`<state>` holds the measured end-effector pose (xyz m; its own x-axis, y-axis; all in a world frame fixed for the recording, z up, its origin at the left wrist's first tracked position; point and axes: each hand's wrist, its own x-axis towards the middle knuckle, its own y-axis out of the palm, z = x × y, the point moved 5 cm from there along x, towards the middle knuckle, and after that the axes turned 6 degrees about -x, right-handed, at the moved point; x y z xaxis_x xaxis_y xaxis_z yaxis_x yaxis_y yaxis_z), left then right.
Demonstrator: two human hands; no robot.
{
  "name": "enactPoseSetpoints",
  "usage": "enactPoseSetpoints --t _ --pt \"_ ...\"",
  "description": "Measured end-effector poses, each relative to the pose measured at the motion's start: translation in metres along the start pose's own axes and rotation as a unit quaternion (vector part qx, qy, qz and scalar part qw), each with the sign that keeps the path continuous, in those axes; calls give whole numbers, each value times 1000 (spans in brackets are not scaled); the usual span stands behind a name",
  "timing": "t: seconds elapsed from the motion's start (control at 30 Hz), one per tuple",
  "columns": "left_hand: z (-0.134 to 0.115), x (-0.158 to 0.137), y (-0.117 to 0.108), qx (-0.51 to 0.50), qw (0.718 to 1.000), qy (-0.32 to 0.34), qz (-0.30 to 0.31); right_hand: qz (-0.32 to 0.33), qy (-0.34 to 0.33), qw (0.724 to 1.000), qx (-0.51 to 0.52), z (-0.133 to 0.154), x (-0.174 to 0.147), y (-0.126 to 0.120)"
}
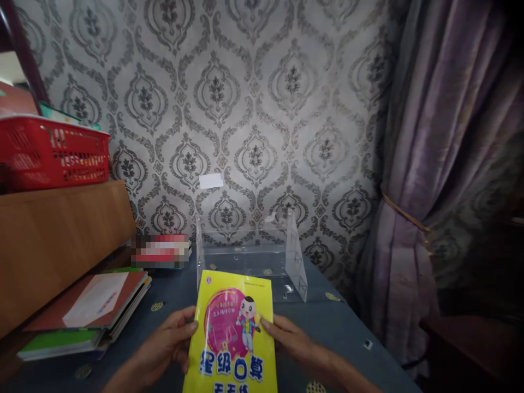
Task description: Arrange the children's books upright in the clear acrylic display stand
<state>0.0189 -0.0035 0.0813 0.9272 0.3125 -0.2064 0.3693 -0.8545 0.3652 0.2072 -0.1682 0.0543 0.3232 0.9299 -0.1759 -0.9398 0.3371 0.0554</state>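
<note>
Well, left hand (175, 335) grips book (231, 332); right hand (291, 339) opposite.

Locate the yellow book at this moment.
In the head view, the yellow book is at bottom centre, held between the left hand and the right hand, in front of the clear plastic rack.

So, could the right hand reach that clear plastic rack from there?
Probably, if the right hand releases the yellow arithmetic workbook: nothing visible stands between that hand and the right side of the clear plastic rack.
</note>
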Motion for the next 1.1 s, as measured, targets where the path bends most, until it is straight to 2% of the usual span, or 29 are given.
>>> enactPoseSetpoints --t 0.07,0.17,0.23,0.33,0.4,0.47,0.57,0.67,0.77,0.9,1.1 --pt "-21 3 7 22 1000 12 13 18 -2 994 -109 23 -1 -13" --pt "-63 12 20 47 997 42 37 59 -7 992 -110 75 2 -25" --pt "-101 21 33 62 994 82 46 73 -48 992 -96 122 8 -30" --pt "-168 33 57 93 978 177 55 32 -140 978 -153 197 23 -41" --pt "-212 41 76 114 962 237 66 -38 -228 950 -212 247 35 -49" --pt "-249 51 91 135 947 285 60 -144 -322 902 -249 291 44 -58" --pt "-291 68 103 162 923 346 45 -243 -423 829 -274 336 59 -66" --pt "-314 90 99 187 905 382 25 -320 -464 774 -288 355 75 -76" --pt "-324 114 83 196 896 397 2 -359 -461 750 -310 356 93 -83" --pt "-327 138 59 193 890 412 -34 -373 -449 745 -324 349 114 -84" --pt "-322 156 37 199 891 404 -54 -357 -428 763 -328 337 138 -83"
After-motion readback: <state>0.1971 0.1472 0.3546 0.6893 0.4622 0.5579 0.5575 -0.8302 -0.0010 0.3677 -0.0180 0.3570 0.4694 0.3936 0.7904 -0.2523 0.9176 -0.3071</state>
